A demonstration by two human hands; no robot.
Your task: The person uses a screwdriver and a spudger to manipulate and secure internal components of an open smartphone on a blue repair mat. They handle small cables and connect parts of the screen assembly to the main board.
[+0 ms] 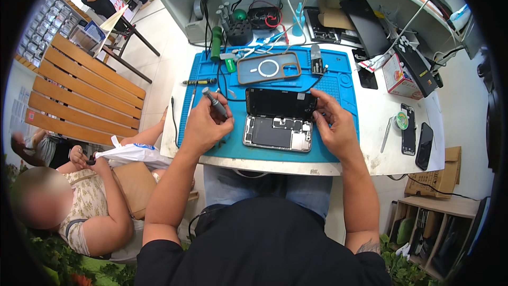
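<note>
An opened smartphone lies in front of me on a blue repair mat (pixel 222 151). Its body (pixel 272 133) shows the battery and bare inner parts, and its black screen panel (pixel 275 103) is lifted along the far side. My right hand (pixel 334 127) pinches the right end of that panel between thumb and fingers. To the left of the phone, my left hand (pixel 210 124) grips a grey precision screwdriver (pixel 214 101), its cap pointing up and away. The driver's tip is hidden by my fingers. Beyond the panel rests a clear phone case (pixel 269 69) with a brown rim.
Another screwdriver (pixel 199 81) lies left on the mat. Toward the back stand a screwdriver holder (pixel 239 33), a green cylinder (pixel 216 43) and a blue bottle (pixel 298 20). Two phones (pixel 424 146) and a small green-labelled tub (pixel 401 121) sit at right. A person (pixel 100 201) sits at left.
</note>
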